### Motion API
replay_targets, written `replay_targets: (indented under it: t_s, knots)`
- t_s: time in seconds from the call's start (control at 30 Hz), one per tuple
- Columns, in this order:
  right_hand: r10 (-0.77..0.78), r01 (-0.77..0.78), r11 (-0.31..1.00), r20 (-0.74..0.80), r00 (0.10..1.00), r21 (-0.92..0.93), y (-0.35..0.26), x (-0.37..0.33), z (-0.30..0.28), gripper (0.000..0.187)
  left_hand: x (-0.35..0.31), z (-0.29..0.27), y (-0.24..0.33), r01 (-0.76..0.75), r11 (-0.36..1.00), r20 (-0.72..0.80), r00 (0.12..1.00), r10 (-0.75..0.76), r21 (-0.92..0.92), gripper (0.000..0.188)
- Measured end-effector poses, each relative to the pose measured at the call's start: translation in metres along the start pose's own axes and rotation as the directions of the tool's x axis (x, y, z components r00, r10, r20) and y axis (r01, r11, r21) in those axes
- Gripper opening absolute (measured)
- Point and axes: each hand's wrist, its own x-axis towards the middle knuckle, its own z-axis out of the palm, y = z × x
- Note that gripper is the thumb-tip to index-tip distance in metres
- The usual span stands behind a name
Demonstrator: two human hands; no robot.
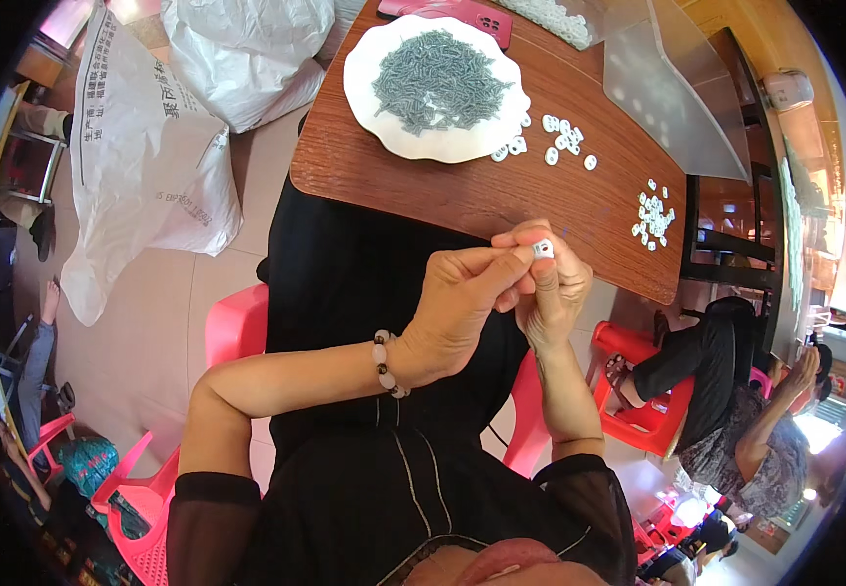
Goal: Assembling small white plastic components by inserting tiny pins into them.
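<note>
My left hand (pixel 457 303) and right hand (pixel 552 293) meet raised over my lap, fingertips pinched together on one small white piece (pixel 543 249); white plate (pixel 374 107) lies beyond them

You hold a small white plastic piece (pixel 543 248) pinched between the fingertips of both hands, raised above your lap just in front of the near edge of the brown table. It is a tiny, roughly square cap-like part with a dark opening or pin showing at its centre, facing up toward you. Your left hand (pixel 457 308) comes in from the left, thumb and forefinger closed on the piece's left side; a beaded bracelet circles that wrist. Your right hand (pixel 555 293) sits just behind and beneath it, fingers curled, their tips pressing the piece from the right.
</note>
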Motion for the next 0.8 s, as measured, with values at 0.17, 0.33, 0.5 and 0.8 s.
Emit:
replay_targets:
  t_s: [0.17,0.33,0.5,0.8]
  knots:
    - [0.035,-0.053,0.973,0.081,0.996,0.227,0.007,0.005,-0.005,0.053,0.006,-0.001,0.005,-0.057,0.995,0.029,0.998,0.054,0.081,0.019]
    - [0.065,-0.088,0.969,0.104,0.992,0.231,0.009,0.006,-0.006,0.060,0.009,-0.009,0.000,-0.155,0.971,0.048,0.988,0.149,0.182,0.019]
    - [0.094,-0.120,0.963,0.117,0.989,0.241,0.010,0.006,-0.008,0.057,0.009,-0.008,-0.001,-0.250,0.926,0.064,0.968,0.242,0.285,0.020]
    - [0.083,-0.111,0.967,0.127,0.988,0.230,0.016,0.007,-0.011,0.044,0.009,-0.013,-0.004,-0.306,0.897,0.099,0.952,0.290,0.319,0.018]
